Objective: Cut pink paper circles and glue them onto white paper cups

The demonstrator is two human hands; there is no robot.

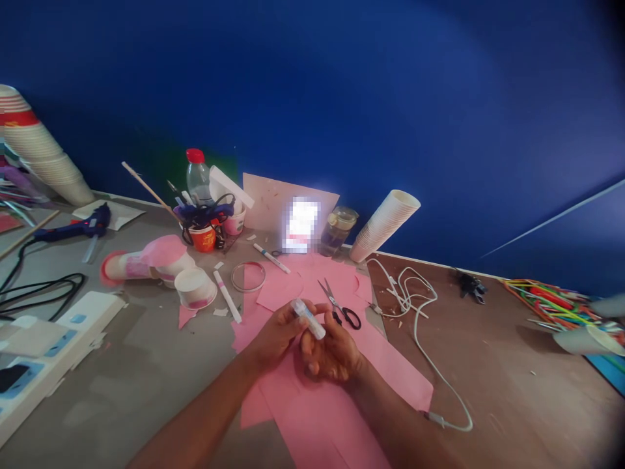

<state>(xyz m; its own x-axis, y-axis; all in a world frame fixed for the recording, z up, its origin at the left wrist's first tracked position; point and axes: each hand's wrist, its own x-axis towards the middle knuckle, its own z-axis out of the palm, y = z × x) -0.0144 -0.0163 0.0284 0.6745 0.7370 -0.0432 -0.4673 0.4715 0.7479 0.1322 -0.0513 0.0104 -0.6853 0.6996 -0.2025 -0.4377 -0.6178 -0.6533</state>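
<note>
A white, partly see-through glue stick (pixel 308 319) is tilted between my two hands above the pink paper (pixel 312 410). My left hand (pixel 279 333) is closed on its upper part, thumb and fingers around the tube. Palm turned up, my right hand (pixel 334 352) has its fingers curled about the lower end. Whether anything else lies inside those curled fingers is hidden. Just beyond my right hand, black-handled scissors (pixel 342 306) rest on the paper with their blades spread. A clear ring, perhaps a tape roll (pixel 248 277), lies to the left.
Paper cups (pixel 388 225) lean against the blue wall beside a jar (pixel 339 229) and a bright screen (pixel 301 225). Left are a cup construction (pixel 151 260), glue gun (pixel 78 223) and power strip (pixel 58 352). A white cable (pixel 420 326) curves on the right near pipe cleaners (pixel 551 299).
</note>
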